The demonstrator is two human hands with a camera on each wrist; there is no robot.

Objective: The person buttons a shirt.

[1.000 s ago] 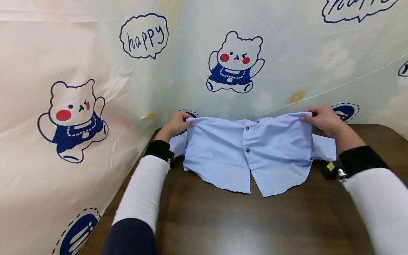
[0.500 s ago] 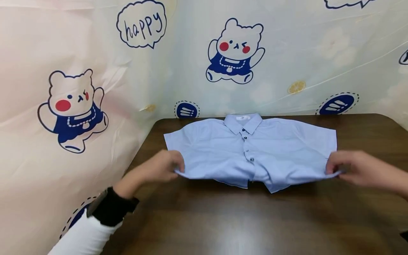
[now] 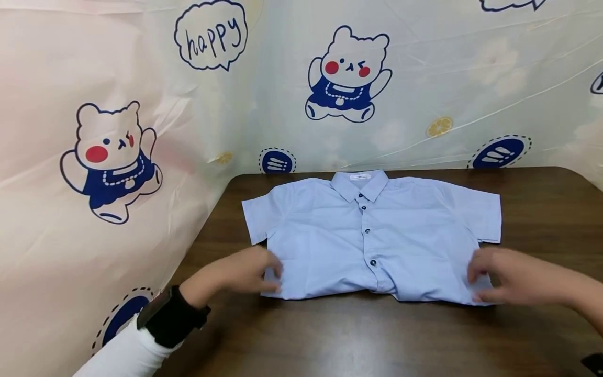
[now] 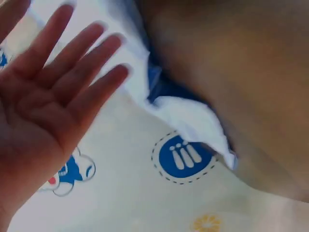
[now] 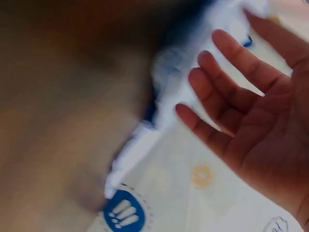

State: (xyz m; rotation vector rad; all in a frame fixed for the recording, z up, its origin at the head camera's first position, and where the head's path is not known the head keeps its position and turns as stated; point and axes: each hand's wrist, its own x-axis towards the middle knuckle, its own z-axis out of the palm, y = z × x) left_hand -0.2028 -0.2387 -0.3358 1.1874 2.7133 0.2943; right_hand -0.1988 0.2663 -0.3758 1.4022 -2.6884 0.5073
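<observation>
A light blue short-sleeved button-up shirt [image 3: 330,230] lies front up on the table, collar at the far side, its near edge folded under and a little rumpled around the dark buttons. Over its near left corner is my left hand [image 3: 249,269], fingers spread and loosely bent. My right hand [image 3: 513,277] is at the near right corner in the same way. Both wrist views show the palms with fingers apart and nothing held; the shirt [image 4: 193,116] appears there as a blurred pale strip. Whether fingertips touch the cloth is hard to tell.
The brown wooden table [image 3: 339,340] reaches back to a printed curtain [image 3: 414,78] with cartoon bears and the word "happy". This curtain also hangs close along the table's left edge. A black band [image 3: 174,317] circles my left wrist.
My hands brought the shirt's raised hem down toward me and laid it on the table, uncovering the collar and sleeves. Since half a second ago, the fingers have let go of the cloth.
</observation>
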